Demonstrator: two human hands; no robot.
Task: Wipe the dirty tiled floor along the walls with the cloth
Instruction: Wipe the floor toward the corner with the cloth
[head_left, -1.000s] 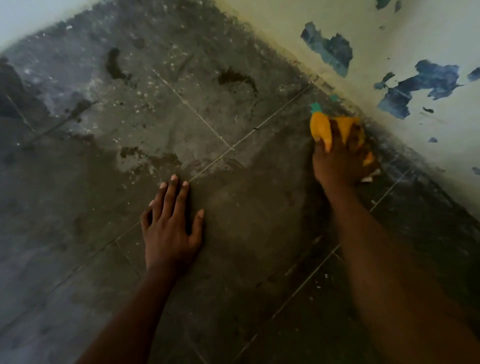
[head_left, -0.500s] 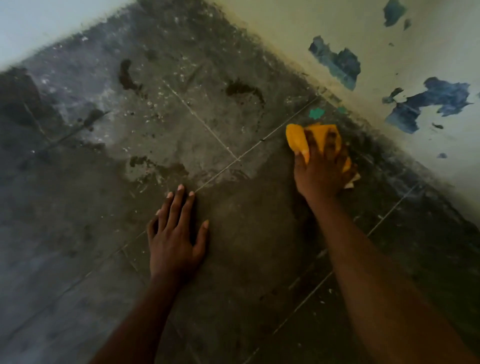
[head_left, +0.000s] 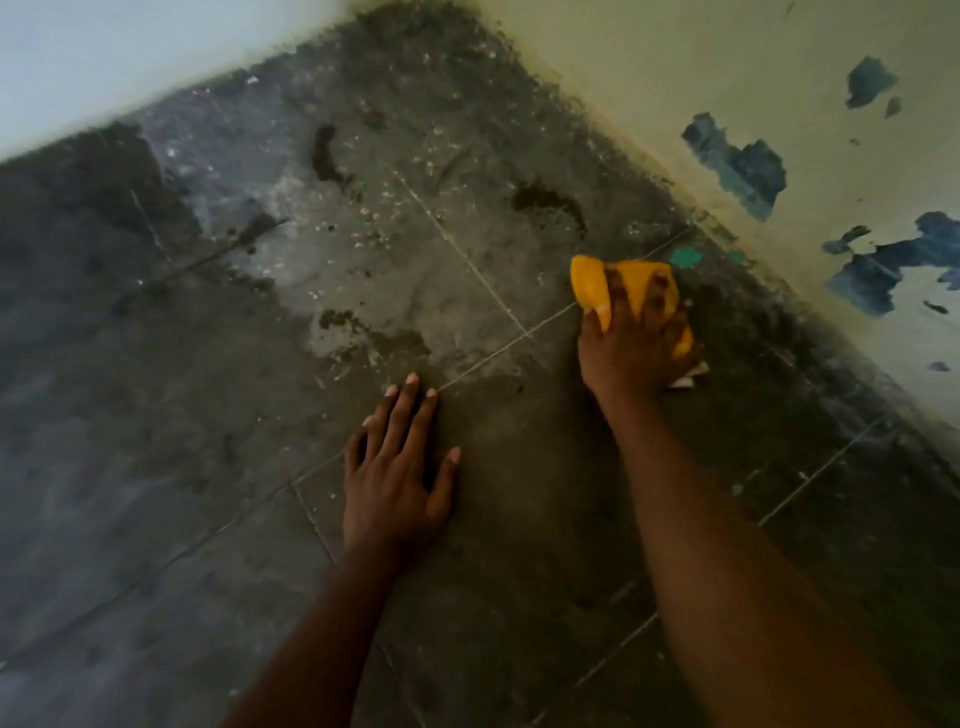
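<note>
The floor (head_left: 249, 467) is dark, dirty tile with pale grout lines, whitish dust and dark stains. My right hand (head_left: 631, 348) presses a yellow cloth (head_left: 592, 286) flat on the floor, fingers spread over it, a short way from the right wall. A white corner of the cloth sticks out beside the wrist. My left hand (head_left: 397, 480) lies flat on the tile with fingers apart, holding nothing, nearer to me and left of the cloth.
The right wall (head_left: 701, 78) is cream with peeled blue patches (head_left: 748, 174). Another pale wall (head_left: 104, 57) runs along the top left, and the two meet in a corner at the top. Dark stains (head_left: 550, 202) and a small teal fleck (head_left: 684, 256) lie near the cloth.
My right hand slid the cloth leftward and toward me, away from the right wall's base. My left hand stayed planted on the tile.
</note>
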